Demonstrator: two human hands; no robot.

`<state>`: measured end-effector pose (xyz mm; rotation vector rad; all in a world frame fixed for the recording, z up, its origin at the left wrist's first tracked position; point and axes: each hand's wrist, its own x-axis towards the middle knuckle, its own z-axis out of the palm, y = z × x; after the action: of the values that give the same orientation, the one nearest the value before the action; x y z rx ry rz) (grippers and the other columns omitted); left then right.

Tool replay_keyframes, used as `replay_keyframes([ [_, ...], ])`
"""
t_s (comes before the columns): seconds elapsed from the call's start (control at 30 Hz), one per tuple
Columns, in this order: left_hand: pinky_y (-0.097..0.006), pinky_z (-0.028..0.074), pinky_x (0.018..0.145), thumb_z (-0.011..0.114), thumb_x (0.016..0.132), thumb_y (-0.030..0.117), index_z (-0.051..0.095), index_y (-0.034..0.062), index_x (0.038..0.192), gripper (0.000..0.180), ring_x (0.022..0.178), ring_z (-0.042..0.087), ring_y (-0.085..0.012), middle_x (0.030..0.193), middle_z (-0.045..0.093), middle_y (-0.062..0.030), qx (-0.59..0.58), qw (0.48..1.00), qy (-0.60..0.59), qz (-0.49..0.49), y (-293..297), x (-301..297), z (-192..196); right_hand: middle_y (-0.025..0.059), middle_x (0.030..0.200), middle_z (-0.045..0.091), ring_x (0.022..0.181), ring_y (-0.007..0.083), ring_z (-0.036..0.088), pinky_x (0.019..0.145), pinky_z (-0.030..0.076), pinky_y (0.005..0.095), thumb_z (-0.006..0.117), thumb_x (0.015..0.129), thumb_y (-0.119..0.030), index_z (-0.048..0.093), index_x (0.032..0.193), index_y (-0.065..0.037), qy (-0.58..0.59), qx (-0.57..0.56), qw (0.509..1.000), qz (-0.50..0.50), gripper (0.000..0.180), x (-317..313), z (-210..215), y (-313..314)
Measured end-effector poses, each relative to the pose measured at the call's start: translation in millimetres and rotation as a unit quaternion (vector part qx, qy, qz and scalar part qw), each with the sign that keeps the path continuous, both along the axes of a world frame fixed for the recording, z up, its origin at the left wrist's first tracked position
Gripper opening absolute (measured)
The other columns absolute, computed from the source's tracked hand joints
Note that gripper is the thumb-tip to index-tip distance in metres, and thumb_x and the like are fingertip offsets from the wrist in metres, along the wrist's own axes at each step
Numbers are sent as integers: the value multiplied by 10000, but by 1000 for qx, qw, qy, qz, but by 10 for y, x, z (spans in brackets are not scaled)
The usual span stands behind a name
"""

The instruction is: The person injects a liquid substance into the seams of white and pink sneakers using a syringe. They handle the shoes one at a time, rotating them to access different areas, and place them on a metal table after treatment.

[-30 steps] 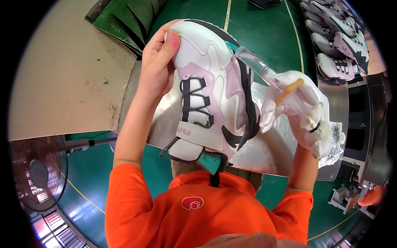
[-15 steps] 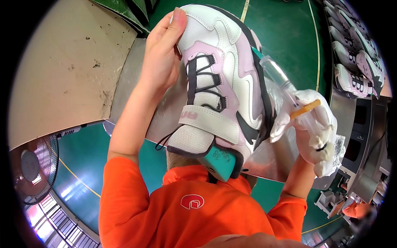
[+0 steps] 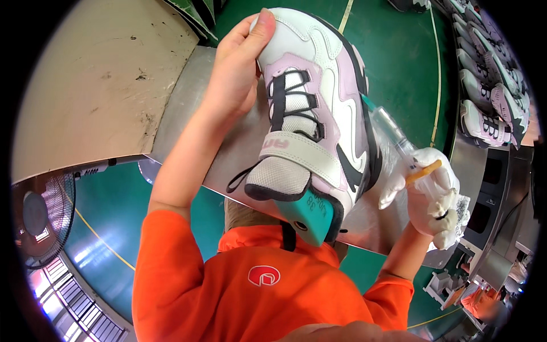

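Note:
My bare left hand (image 3: 236, 71) is closed around the toe of a white and lilac sneaker (image 3: 336, 108), thumb on top. The sneaker has black elastic lacing and a strap, and its toe points away from me. A teal shoe last (image 3: 310, 214) sticks out of its heel opening. In my right hand (image 3: 430, 191), covered by a white glove, is a clear plastic syringe (image 3: 394, 130) with an orange-yellow flange. Its green tip lies at the sneaker's right edge, where upper meets sole; whether it touches I cannot tell. White cloth-like material (image 3: 464, 214) shows beside the glove.
Beneath the sneaker is a metal work surface (image 3: 188, 108) with clear plastic film at right. A stained beige board (image 3: 102, 74) stands at left, above a fan (image 3: 43, 219). Several similar sneakers (image 3: 484, 119) line a rack at far right. Another person (image 3: 481, 302) appears at lower right.
The sneaker and my left hand have shifted slightly right in the picture, the heel end tilting a little. My right hand has moved slightly with the syringe, whose tip stays by the sole edge.

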<state>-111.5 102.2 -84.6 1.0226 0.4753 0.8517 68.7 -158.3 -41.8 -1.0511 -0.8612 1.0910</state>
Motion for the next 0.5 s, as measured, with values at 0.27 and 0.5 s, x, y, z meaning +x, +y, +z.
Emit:
replay_keyframes([
  [0.27, -270, 454, 930, 649, 922, 286, 467, -16, 1321, 533, 1046, 581, -136, 1155, 605, -78, 223, 967, -68, -104, -476, 114, 631, 184, 1035, 552, 885, 292, 615, 714, 553, 418, 683, 698, -495, 364, 1368, 3, -11, 184, 980, -72, 894, 263, 275, -458],
  [0.5, -284, 468, 915, 863, 680, 197, 567, 37, 1222, 638, 1015, 594, -133, 1085, 625, -38, 246, 913, -16, -325, -1158, 393, 1207, 144, 1094, 609, 939, 255, 655, 852, 534, 378, 667, 769, -144, 418, 1327, 17, -318, 170, 835, -416, 632, -305, 1076, -302],
])
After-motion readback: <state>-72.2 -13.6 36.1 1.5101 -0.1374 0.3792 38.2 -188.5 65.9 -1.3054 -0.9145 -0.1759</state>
